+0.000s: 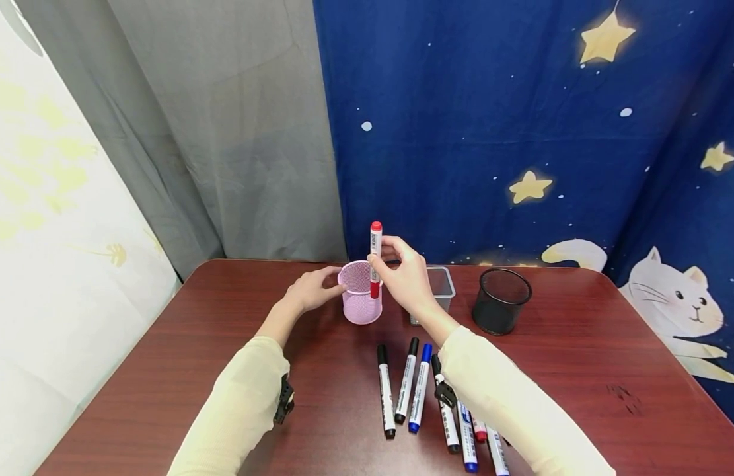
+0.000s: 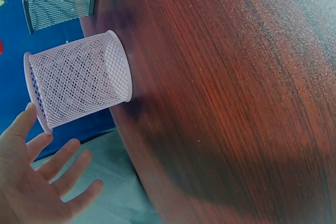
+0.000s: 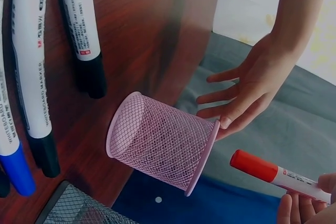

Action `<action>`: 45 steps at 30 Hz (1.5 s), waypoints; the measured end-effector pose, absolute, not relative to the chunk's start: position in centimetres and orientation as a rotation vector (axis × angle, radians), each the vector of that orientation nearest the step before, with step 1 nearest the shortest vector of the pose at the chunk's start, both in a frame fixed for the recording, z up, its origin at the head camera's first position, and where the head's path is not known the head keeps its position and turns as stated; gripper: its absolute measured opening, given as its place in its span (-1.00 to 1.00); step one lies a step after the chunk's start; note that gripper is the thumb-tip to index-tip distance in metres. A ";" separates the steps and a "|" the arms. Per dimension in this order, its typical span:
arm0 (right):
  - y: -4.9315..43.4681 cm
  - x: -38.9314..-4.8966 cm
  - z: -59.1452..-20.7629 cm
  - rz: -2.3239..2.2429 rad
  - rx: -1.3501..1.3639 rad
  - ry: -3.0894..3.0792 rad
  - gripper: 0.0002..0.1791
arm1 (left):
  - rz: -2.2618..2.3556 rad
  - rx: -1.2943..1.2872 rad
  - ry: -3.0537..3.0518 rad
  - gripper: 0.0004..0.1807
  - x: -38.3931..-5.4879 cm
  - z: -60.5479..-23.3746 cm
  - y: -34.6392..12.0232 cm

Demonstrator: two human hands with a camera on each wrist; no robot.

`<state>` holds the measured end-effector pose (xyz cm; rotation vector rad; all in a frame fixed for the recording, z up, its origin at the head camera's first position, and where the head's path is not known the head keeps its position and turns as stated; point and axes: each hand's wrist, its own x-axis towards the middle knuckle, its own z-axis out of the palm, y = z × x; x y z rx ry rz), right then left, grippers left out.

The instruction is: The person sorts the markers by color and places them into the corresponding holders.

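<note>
A red-capped whiteboard marker (image 1: 375,246) stands nearly upright in my right hand (image 1: 409,279), pinched between thumb and fingers. Its red cap (image 3: 254,166) points down, just above the mouth of a pink mesh pen cup (image 1: 362,309). The cup stands upright on the table. At its left side, my left hand (image 1: 310,289) holds the rim with thumb and index finger, while the other fingers (image 2: 71,174) spread loosely away from the mesh. In the right wrist view the marker is apart from the cup's rim (image 3: 203,157).
Several black, blue and red markers, including a blue one (image 1: 421,390), lie on the brown table (image 1: 212,370) below my right forearm. Behind my right wrist stands a grey rectangular mesh holder (image 1: 442,287), with a round black mesh cup (image 1: 497,316) farther right. Curtains (image 1: 462,132) hang behind.
</note>
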<state>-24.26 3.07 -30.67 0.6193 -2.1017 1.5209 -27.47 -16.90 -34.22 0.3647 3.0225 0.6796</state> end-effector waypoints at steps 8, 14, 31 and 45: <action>2.6 -24.9 -30.6 1.507 0.585 -2.112 -0.70 | 0.682 0.346 3.022 -0.44 -27.5 -34.4 -16.9; 2.4 -25.5 -30.6 1.484 0.558 -2.105 -0.71 | 0.679 0.347 3.021 -0.44 -27.6 -34.4 -16.9; 1.4 -27.0 -32.0 1.428 0.515 -2.125 -0.73 | 0.688 0.346 3.014 -0.42 -27.5 -34.4 -16.9; 1.3 -27.2 -33.4 1.451 0.508 -2.173 -0.74 | 0.683 0.348 3.014 -0.42 -27.6 -34.4 -16.9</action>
